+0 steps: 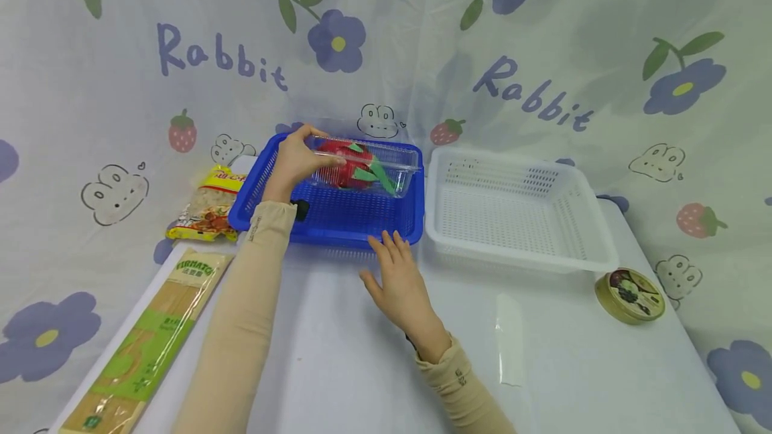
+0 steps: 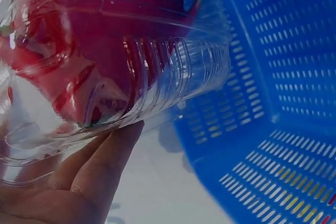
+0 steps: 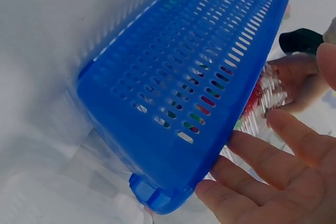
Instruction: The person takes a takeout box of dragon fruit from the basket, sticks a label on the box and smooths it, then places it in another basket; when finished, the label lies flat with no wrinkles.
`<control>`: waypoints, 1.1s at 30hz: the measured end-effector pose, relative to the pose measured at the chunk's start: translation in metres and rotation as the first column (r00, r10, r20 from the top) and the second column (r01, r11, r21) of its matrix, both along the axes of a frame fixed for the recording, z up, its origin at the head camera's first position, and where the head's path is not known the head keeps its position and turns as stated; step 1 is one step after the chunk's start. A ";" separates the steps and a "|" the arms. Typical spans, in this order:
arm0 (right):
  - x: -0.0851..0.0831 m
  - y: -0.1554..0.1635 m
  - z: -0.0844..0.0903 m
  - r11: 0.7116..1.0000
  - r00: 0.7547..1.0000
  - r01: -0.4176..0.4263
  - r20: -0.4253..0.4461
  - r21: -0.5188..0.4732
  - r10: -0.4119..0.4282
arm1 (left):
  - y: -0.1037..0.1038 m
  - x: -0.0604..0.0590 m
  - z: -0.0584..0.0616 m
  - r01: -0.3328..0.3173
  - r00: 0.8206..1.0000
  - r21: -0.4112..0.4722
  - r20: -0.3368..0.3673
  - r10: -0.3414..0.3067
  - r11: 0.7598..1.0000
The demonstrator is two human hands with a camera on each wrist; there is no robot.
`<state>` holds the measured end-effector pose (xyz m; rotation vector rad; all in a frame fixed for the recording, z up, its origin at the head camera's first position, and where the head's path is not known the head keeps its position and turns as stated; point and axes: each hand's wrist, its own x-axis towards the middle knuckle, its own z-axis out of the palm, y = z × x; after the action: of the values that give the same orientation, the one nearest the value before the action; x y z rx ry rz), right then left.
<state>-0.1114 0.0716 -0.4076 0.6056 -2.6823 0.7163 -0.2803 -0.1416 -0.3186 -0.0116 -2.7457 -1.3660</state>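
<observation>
Clear box (image 1: 368,167) with red fruit: held over the blue basket (image 1: 338,220), long axis along its far wall, left hand (image 1: 297,159) curled round its left end. Right hand (image 1: 399,281): fingers straight, holding nothing, resting at the basket's near rim.

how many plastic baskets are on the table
2: the blue basket at centre, where the left hand holds a clear box, and the white basket beside it on the right. None looks hidden.

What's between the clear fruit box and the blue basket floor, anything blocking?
Nothing visible. The left hand grips the clear box over the blue basket, whose floor below looks bare. The right hand rests at the basket's front rim, outside.
</observation>
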 end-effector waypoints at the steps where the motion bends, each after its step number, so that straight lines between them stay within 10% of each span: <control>1: 0.000 0.000 0.000 1.000 1.000 0.000 0.002 0.005 0.000 | -0.001 -0.002 -0.001 0.006 1.000 0.001 0.008 -0.006 1.000; 22: 0.001 0.000 -0.002 1.000 1.000 0.006 0.010 0.022 -0.006 | -0.023 -0.029 -0.023 0.048 0.977 0.036 0.205 -0.054 0.998; 33: 0.001 -0.002 -0.002 0.999 1.000 0.007 0.016 0.044 -0.007 | -0.030 -0.031 -0.018 0.117 0.911 0.054 0.392 -0.129 0.992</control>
<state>-0.1103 0.0697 -0.4092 0.6037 -2.7196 0.6651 -0.3110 -0.1721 -0.3361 0.1074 -3.0976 -1.5979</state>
